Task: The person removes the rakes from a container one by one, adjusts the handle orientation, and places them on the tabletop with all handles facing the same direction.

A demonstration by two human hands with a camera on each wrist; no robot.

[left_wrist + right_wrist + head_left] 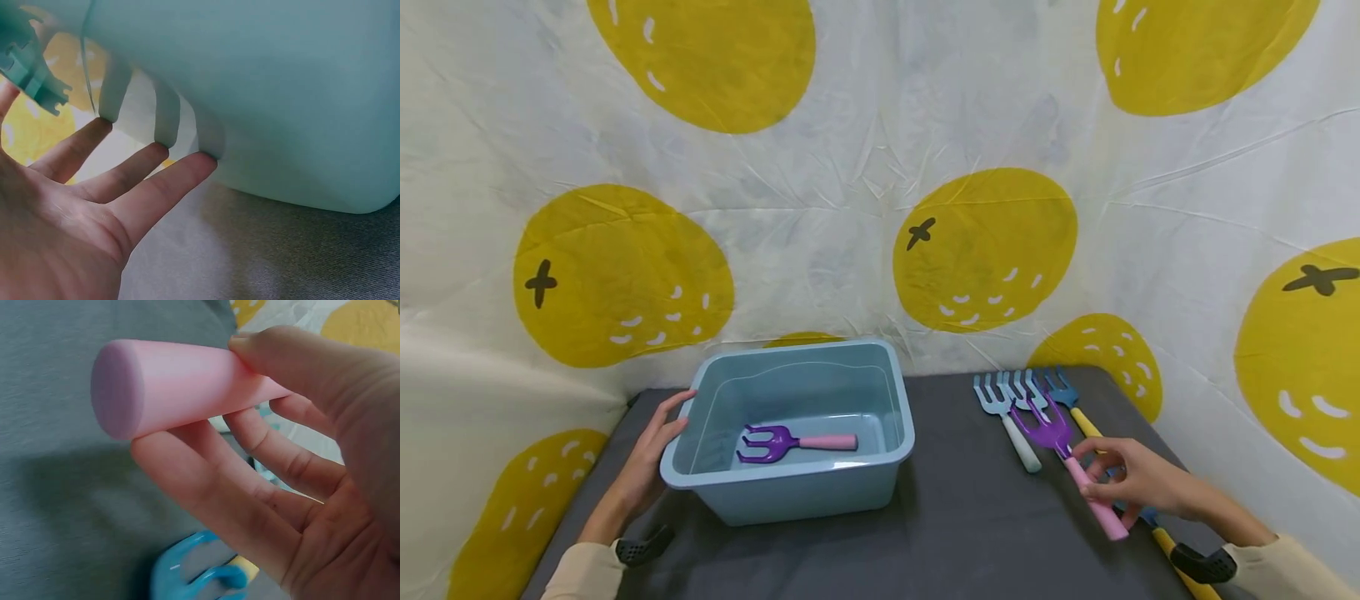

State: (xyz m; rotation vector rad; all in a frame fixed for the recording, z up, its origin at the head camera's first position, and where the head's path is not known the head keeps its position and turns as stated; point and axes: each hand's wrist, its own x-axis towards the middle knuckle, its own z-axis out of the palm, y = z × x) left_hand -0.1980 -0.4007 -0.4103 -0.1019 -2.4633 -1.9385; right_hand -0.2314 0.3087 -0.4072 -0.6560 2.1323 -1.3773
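Note:
My right hand (1138, 479) pinches the pink handle (181, 384) of a purple garden hand fork (1052, 432) between thumb and fingers, above the dark table at the right. Its prongs point away from me and overlap other forks in the head view. At the left, my left hand (643, 458) has its fingers extended along the near-left side of a light blue plastic tub (797, 502). In the left wrist view, its straight fingertips (203, 161) touch the tub's outer wall. Inside the tub lies another purple hand fork (775, 444) with a pink handle.
Right of the tub, a pale blue fork with a whitish handle (1021, 444) lies on the dark table (970, 542), beside a blue fork (1063, 392) with a yellow handle. Another yellow handle (1165, 543) lies under my right wrist. A lemon-print cloth (820, 250) hangs behind.

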